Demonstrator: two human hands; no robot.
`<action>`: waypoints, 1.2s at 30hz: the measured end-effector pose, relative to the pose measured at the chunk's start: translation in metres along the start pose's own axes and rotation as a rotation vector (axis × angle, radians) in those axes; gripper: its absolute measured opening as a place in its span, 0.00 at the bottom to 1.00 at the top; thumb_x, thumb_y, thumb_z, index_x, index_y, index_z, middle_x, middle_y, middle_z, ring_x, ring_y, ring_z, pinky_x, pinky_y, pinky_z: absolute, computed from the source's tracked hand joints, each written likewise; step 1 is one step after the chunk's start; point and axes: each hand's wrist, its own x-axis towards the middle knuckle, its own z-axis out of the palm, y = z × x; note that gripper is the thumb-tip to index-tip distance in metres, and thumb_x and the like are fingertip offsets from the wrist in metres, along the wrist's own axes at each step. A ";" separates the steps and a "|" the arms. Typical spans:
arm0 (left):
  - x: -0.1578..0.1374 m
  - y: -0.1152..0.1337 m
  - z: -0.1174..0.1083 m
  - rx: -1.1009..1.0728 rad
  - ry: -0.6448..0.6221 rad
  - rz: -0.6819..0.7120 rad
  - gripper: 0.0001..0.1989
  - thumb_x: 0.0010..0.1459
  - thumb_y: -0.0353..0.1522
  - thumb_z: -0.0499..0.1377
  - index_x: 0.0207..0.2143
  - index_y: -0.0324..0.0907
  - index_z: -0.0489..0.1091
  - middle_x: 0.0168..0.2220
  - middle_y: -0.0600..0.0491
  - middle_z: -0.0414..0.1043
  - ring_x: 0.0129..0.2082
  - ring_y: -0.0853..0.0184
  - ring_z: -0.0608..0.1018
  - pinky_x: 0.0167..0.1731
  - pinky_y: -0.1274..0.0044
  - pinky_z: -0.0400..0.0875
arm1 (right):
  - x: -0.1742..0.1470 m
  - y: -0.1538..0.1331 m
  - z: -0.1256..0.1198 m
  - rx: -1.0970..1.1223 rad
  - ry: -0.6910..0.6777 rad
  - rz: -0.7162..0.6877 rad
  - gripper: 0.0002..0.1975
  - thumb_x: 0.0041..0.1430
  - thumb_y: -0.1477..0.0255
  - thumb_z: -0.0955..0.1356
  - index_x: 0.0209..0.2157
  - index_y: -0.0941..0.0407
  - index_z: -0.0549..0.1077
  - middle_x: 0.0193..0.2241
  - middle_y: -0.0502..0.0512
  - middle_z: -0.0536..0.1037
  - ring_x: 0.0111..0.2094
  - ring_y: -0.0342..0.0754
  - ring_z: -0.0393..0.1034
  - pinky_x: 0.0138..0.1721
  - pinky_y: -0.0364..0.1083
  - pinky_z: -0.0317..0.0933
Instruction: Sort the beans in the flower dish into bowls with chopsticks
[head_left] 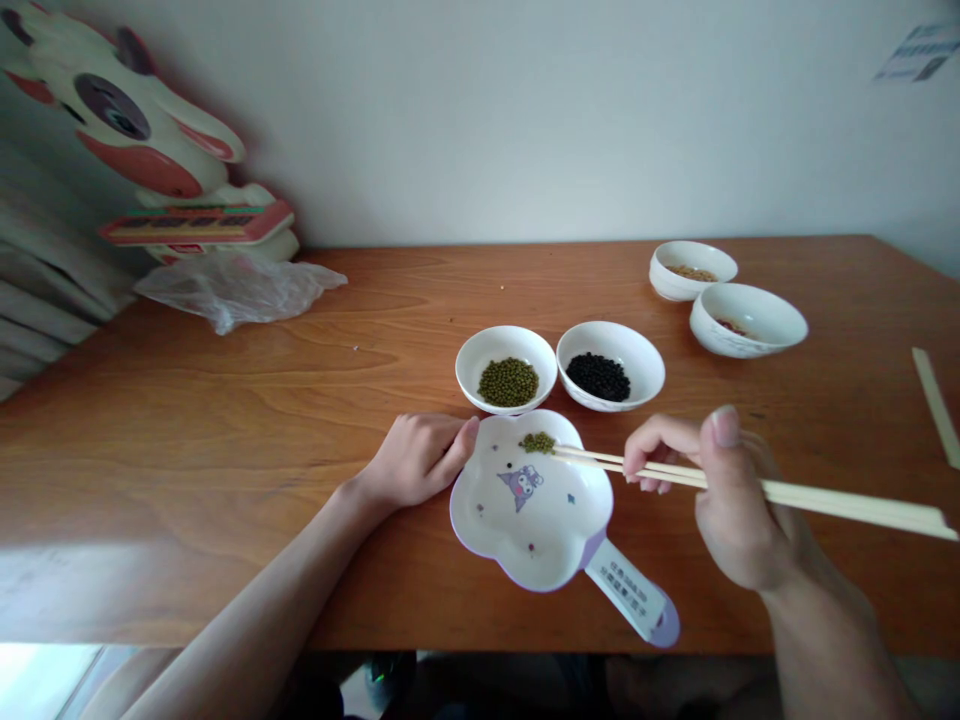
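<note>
My right hand (731,490) is closed around a pair of pale wooden chopsticks (817,497). Their tips touch a small heap of green mung beans (538,442) near the far rim of a white flower-shaped dish (495,530) with a purple edge, a cartoon print and a handle towards the lower right. Two or so small dark specks also show in the dish. My left hand (420,455) rests on the table with fingers curled, its thumb against the dish's left rim. Just behind the dish stand a bowl of mung beans (508,383) and a bowl of black beans (600,377).
Two more white bowls stand at the back right, one with tan grains (691,272), one with reddish bits (735,327). A cow-shaped toy keyboard (199,225) and a crumpled plastic bag (236,290) sit at the back left. A pale strip (936,408) lies far right.
</note>
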 end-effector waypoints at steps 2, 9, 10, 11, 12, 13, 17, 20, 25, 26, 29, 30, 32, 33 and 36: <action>0.000 0.001 -0.001 0.003 0.002 -0.002 0.25 0.75 0.39 0.43 0.24 0.41 0.59 0.22 0.56 0.65 0.21 0.72 0.61 0.27 0.74 0.51 | 0.001 -0.001 0.000 -0.002 0.011 0.006 0.38 0.73 0.48 0.48 0.28 0.52 0.77 0.25 0.52 0.76 0.30 0.48 0.70 0.34 0.48 0.60; 0.001 0.002 -0.002 -0.001 0.014 0.014 0.25 0.75 0.38 0.43 0.23 0.41 0.60 0.22 0.55 0.66 0.21 0.73 0.61 0.26 0.75 0.52 | 0.004 -0.001 0.003 -0.009 0.105 -0.006 0.41 0.72 0.45 0.49 0.23 0.52 0.78 0.20 0.54 0.76 0.26 0.50 0.70 0.31 0.49 0.59; 0.001 0.002 -0.002 -0.002 0.015 0.017 0.25 0.75 0.38 0.43 0.23 0.41 0.60 0.22 0.55 0.66 0.21 0.73 0.61 0.26 0.75 0.52 | 0.004 -0.001 0.003 -0.010 0.118 -0.008 0.41 0.72 0.45 0.49 0.23 0.52 0.78 0.20 0.55 0.76 0.25 0.50 0.70 0.31 0.50 0.59; 0.001 0.001 -0.002 -0.002 0.015 0.019 0.25 0.75 0.38 0.43 0.23 0.41 0.60 0.22 0.55 0.66 0.21 0.73 0.61 0.27 0.75 0.52 | 0.004 -0.001 0.003 -0.011 0.129 -0.012 0.41 0.72 0.45 0.49 0.22 0.52 0.78 0.20 0.55 0.76 0.25 0.50 0.70 0.31 0.50 0.59; 0.001 0.001 -0.001 -0.001 0.016 0.020 0.25 0.75 0.38 0.43 0.23 0.41 0.60 0.22 0.55 0.66 0.21 0.73 0.61 0.26 0.75 0.52 | 0.003 -0.001 0.003 -0.009 0.141 -0.017 0.41 0.71 0.45 0.49 0.22 0.52 0.78 0.20 0.55 0.76 0.25 0.51 0.70 0.31 0.51 0.59; 0.001 0.002 -0.001 0.001 0.016 0.019 0.25 0.75 0.38 0.43 0.23 0.41 0.60 0.22 0.55 0.66 0.21 0.73 0.61 0.26 0.75 0.52 | 0.003 -0.001 0.002 -0.001 0.153 -0.020 0.42 0.71 0.45 0.48 0.22 0.51 0.79 0.20 0.56 0.76 0.25 0.52 0.70 0.31 0.51 0.58; 0.001 0.002 -0.002 0.003 0.019 0.018 0.26 0.75 0.39 0.42 0.23 0.41 0.61 0.22 0.54 0.67 0.21 0.72 0.61 0.26 0.75 0.52 | 0.004 -0.008 -0.001 0.042 0.263 -0.027 0.44 0.69 0.43 0.46 0.21 0.50 0.79 0.23 0.59 0.79 0.27 0.56 0.72 0.32 0.54 0.59; 0.002 0.002 -0.001 -0.001 0.018 0.008 0.26 0.75 0.40 0.42 0.23 0.41 0.61 0.22 0.54 0.66 0.21 0.72 0.61 0.26 0.75 0.52 | 0.012 -0.016 0.002 0.079 0.365 -0.068 0.44 0.68 0.42 0.47 0.21 0.50 0.79 0.22 0.61 0.78 0.28 0.57 0.73 0.33 0.55 0.60; 0.002 0.001 -0.001 -0.016 0.003 0.010 0.26 0.75 0.40 0.42 0.24 0.41 0.60 0.22 0.55 0.65 0.21 0.72 0.62 0.27 0.75 0.54 | 0.035 -0.031 0.022 0.151 0.357 -0.097 0.42 0.68 0.41 0.49 0.21 0.51 0.78 0.20 0.59 0.75 0.25 0.55 0.70 0.30 0.54 0.60; 0.001 0.000 -0.001 -0.018 0.001 0.012 0.26 0.75 0.40 0.42 0.24 0.41 0.61 0.23 0.55 0.65 0.22 0.72 0.62 0.27 0.75 0.54 | 0.038 -0.032 0.025 0.150 0.330 -0.102 0.41 0.68 0.41 0.49 0.22 0.51 0.78 0.20 0.59 0.75 0.25 0.54 0.70 0.29 0.53 0.60; 0.001 0.001 -0.001 -0.021 -0.004 0.013 0.26 0.75 0.40 0.42 0.24 0.41 0.61 0.23 0.55 0.66 0.22 0.72 0.63 0.27 0.76 0.54 | 0.044 -0.033 0.030 0.156 0.287 -0.105 0.41 0.68 0.40 0.49 0.24 0.51 0.78 0.21 0.58 0.75 0.25 0.53 0.69 0.29 0.53 0.60; 0.001 0.001 -0.001 -0.019 -0.002 0.014 0.26 0.75 0.40 0.42 0.24 0.41 0.61 0.23 0.55 0.66 0.22 0.72 0.63 0.27 0.76 0.54 | 0.044 -0.031 0.030 0.160 0.285 -0.097 0.41 0.67 0.40 0.49 0.24 0.51 0.78 0.21 0.58 0.75 0.26 0.53 0.70 0.30 0.53 0.61; 0.001 0.001 -0.001 -0.014 0.004 0.018 0.26 0.75 0.40 0.42 0.24 0.41 0.62 0.22 0.55 0.66 0.21 0.72 0.62 0.27 0.76 0.54 | 0.039 -0.027 0.025 0.166 0.289 -0.078 0.41 0.67 0.39 0.49 0.25 0.51 0.78 0.22 0.59 0.76 0.26 0.54 0.70 0.30 0.53 0.61; 0.001 0.001 0.000 -0.012 0.008 0.021 0.26 0.75 0.40 0.42 0.24 0.41 0.62 0.22 0.55 0.66 0.21 0.72 0.62 0.27 0.75 0.54 | 0.035 -0.024 0.022 0.167 0.290 -0.068 0.42 0.66 0.39 0.49 0.25 0.51 0.79 0.23 0.60 0.77 0.27 0.55 0.71 0.30 0.54 0.61; 0.001 0.002 0.000 -0.004 0.018 0.032 0.26 0.75 0.39 0.42 0.24 0.41 0.62 0.22 0.54 0.67 0.21 0.72 0.61 0.26 0.75 0.53 | 0.020 -0.012 0.011 0.155 0.289 -0.055 0.42 0.66 0.39 0.48 0.26 0.50 0.79 0.25 0.61 0.78 0.29 0.58 0.72 0.31 0.55 0.60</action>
